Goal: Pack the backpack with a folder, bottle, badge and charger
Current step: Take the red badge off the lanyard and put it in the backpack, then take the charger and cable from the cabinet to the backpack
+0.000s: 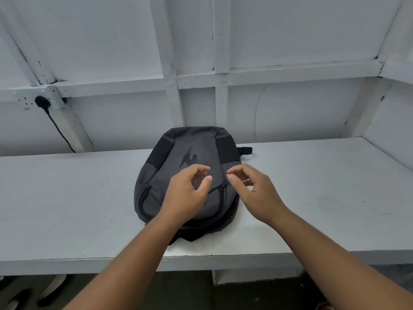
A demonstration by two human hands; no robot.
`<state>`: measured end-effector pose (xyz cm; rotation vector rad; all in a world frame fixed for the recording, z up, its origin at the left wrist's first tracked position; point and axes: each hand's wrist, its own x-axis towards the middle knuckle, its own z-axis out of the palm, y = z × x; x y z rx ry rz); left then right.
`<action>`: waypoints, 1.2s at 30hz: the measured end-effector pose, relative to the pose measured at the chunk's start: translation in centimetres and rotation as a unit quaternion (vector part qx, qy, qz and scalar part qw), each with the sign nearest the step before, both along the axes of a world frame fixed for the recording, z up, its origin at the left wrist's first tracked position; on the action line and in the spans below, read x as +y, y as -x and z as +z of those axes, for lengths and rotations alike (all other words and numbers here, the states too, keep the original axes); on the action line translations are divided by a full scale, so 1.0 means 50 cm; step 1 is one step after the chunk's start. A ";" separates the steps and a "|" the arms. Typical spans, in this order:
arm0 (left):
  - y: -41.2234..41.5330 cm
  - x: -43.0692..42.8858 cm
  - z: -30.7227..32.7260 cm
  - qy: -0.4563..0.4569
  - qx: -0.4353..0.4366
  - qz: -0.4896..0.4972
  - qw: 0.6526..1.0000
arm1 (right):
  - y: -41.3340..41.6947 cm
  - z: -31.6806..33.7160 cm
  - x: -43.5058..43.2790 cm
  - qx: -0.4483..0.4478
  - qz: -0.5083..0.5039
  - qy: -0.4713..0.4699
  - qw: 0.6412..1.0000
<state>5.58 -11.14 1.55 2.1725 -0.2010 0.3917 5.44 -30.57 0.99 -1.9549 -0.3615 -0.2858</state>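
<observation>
A dark grey backpack [178, 151] with black side panels and a dark logo lies flat on the white table [67, 198], its top end toward me and its zip shut. My left hand [187, 193] hovers over the middle of the bag, fingers curled and apart, holding nothing. My right hand [254, 193] hangs just right of it above the zip line, fingers loosely bent, also empty. No folder, bottle, badge or charger shows in this view.
A white panelled wall rises behind the table. A black plug [42, 102] sits in a wall socket at the left, its cable running down behind the table. Shoes [52, 287] lie on the dark floor under the table's front edge.
</observation>
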 end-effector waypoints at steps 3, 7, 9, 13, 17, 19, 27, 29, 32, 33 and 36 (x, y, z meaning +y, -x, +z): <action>0.002 -0.086 0.010 0.007 -0.001 -0.032 0.999 | 0.017 0.014 -0.080 -0.006 -0.034 -0.009 0.999; -0.008 -0.230 0.030 0.021 0.007 -0.101 0.995 | 0.059 0.031 -0.204 -0.005 -0.110 -0.010 0.994; -0.016 -0.316 0.038 0.028 0.013 -0.155 0.987 | 0.088 0.042 -0.274 -0.011 -0.163 -0.005 0.986; -0.022 -0.476 0.043 0.027 0.025 -0.270 0.962 | 0.153 0.048 -0.399 0.001 -0.268 0.002 0.963; -0.016 -0.629 0.048 0.034 0.037 -0.380 0.924 | 0.230 0.049 -0.507 0.021 -0.370 0.016 0.929; -0.006 -0.707 0.049 0.032 0.035 -0.441 0.896 | 0.278 0.055 -0.549 0.031 -0.425 0.007 0.905; 0.127 -0.963 0.085 0.055 0.029 -0.670 0.739 | 0.485 0.063 -0.609 0.024 -0.646 -0.014 0.763; 0.186 -0.995 0.086 0.075 0.042 -0.721 0.688 | 0.538 0.072 -0.596 0.017 -0.686 -0.010 0.728; 0.274 -1.013 0.085 0.078 0.063 -0.780 0.617 | 0.613 0.085 -0.560 0.002 -0.735 -0.007 0.679; 0.304 -1.014 0.086 0.075 0.071 -0.796 0.596 | 0.639 0.089 -0.544 -0.003 -0.752 0.000 0.659; 0.399 -1.006 0.089 0.068 0.064 -0.837 0.538 | 0.721 0.099 -0.483 -0.006 -0.806 0.029 0.591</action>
